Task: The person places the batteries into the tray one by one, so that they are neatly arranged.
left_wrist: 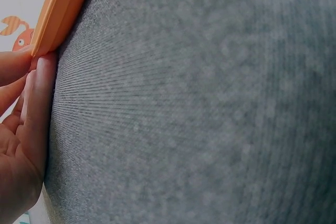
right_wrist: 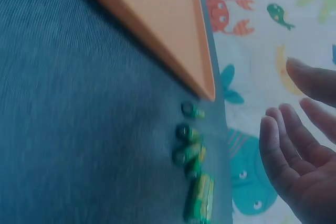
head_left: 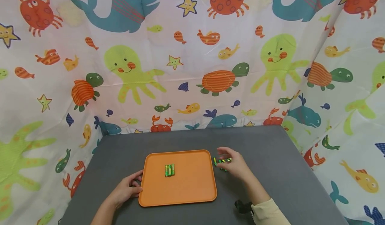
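An orange tray (head_left: 192, 181) lies on the grey table. Three green-and-yellow batteries (head_left: 169, 170) sit side by side on it, left of its middle. My left hand (head_left: 127, 189) pinches the tray's left rim; in the left wrist view the thumb is on the upper side and the fingers are under the tray's edge (left_wrist: 65, 17). Beyond the tray's right side, my right hand (head_left: 236, 165) hovers over several loose batteries (head_left: 215, 161), partly hiding them. The right wrist view shows its fingers spread and holding nothing, apart from the batteries (right_wrist: 202, 198) on the table.
The grey table (head_left: 258, 145) extends around the tray on all sides. A white curtain (head_left: 186, 101) printed with sea animals hangs behind it and along both sides. Near my right sleeve (head_left: 267, 211) is a black object (head_left: 242, 206) at the wrist.
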`<state>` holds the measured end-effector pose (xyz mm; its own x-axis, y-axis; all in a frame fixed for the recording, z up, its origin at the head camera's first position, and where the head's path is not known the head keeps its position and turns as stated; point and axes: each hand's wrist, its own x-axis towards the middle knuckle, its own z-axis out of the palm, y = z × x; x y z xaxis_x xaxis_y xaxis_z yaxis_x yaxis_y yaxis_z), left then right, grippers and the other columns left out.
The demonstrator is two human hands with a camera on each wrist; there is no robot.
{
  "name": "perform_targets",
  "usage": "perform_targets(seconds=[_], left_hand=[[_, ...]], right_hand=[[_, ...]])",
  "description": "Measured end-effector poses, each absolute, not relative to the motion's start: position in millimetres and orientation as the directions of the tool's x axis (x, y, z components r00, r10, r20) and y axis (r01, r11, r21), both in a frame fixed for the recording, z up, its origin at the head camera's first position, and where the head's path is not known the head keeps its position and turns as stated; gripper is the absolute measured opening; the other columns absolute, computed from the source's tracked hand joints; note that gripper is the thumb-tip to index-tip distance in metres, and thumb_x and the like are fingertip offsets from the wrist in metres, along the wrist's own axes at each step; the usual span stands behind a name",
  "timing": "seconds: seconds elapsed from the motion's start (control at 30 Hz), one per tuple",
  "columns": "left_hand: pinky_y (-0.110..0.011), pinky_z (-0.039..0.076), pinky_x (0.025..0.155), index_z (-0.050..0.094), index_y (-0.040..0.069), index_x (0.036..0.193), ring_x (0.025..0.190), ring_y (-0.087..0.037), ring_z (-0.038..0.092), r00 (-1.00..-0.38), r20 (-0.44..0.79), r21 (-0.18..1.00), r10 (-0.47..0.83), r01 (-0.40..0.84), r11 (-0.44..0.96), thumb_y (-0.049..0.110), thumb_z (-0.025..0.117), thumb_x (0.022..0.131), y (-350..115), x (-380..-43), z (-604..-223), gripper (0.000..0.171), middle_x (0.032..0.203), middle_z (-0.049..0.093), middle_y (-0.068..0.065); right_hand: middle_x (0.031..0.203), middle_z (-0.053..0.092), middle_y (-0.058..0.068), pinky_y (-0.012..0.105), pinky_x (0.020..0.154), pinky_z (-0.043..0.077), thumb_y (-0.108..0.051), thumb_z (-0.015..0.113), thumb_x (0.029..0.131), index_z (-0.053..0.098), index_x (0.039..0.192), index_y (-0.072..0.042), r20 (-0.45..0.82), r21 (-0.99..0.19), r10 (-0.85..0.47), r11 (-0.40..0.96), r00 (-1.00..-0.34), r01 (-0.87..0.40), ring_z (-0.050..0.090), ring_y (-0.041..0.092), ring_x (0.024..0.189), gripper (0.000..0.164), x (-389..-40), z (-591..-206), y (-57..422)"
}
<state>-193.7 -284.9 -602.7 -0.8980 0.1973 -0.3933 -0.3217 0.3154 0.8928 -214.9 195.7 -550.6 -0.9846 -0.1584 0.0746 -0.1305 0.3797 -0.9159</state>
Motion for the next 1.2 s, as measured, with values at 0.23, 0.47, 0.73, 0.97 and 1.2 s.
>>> perform_targets(seconds=[0.23, 0.47, 0.73, 0.97, 1.2], left_hand=[[-0.037, 0.058, 0.071, 0.036, 0.004, 0.156, 0.089, -0.024, 0.055, -0.898, -0.392, 0.895, 0.202, -0.321, 0.308, 0.001, 0.075, 0.086, -284, -193, -601, 0.081, 0.120, 0.049, -0.015], [-0.037, 0.057, 0.070, 0.037, 0.005, 0.155, 0.091, -0.024, 0.055, -0.901, -0.379, 0.901, 0.212, -0.307, 0.307, 0.002, 0.076, 0.086, -283, -194, -603, 0.080, 0.121, 0.048, -0.015], [-0.036, 0.058, 0.070, 0.036, 0.005, 0.156, 0.090, -0.023, 0.055, -0.901, -0.375, 0.903, 0.217, -0.302, 0.307, 0.002, 0.076, 0.086, -286, -194, -604, 0.081, 0.122, 0.048, -0.015], [-0.036, 0.057, 0.070, 0.036, 0.006, 0.156, 0.090, -0.023, 0.055, -0.900, -0.378, 0.902, 0.218, -0.305, 0.307, 0.002, 0.075, 0.086, -287, -194, -604, 0.080, 0.122, 0.048, -0.015], [-0.036, 0.058, 0.070, 0.036, 0.007, 0.156, 0.090, -0.023, 0.055, -0.901, -0.377, 0.902, 0.215, -0.304, 0.307, 0.003, 0.076, 0.086, -287, -194, -604, 0.080, 0.122, 0.049, -0.015]], right_hand=[[0.133, 0.062, 0.021, 0.034, 0.081, 0.058, -0.002, 0.082, 0.082, 0.059, 0.137, -0.011, 0.051, -0.903, -0.145, 0.415, -0.988, -0.108, 0.062, 0.043, 0.116, 0.061, -214, -551, 221], [0.134, 0.061, 0.021, 0.038, 0.080, 0.058, -0.002, 0.082, 0.082, 0.059, 0.138, -0.013, 0.065, -0.877, -0.106, 0.469, -0.992, -0.107, 0.062, 0.042, 0.117, 0.061, -216, -553, 243], [0.135, 0.059, 0.026, 0.044, 0.084, 0.057, 0.000, 0.080, 0.081, 0.055, 0.140, -0.003, 0.057, -0.858, -0.078, 0.505, -0.995, -0.089, 0.060, 0.045, 0.119, 0.064, -217, -560, 259], [0.143, 0.053, 0.026, 0.045, 0.081, 0.057, 0.009, 0.079, 0.077, 0.051, 0.145, -0.004, -0.024, -0.839, -0.056, 0.545, -0.998, -0.011, 0.056, 0.049, 0.124, 0.074, -222, -573, 268], [0.144, 0.051, 0.028, 0.050, 0.087, 0.053, 0.012, 0.076, 0.073, 0.049, 0.147, -0.005, -0.066, -0.785, -0.009, 0.618, -0.998, 0.046, 0.050, 0.048, 0.129, 0.080, -227, -586, 274]])
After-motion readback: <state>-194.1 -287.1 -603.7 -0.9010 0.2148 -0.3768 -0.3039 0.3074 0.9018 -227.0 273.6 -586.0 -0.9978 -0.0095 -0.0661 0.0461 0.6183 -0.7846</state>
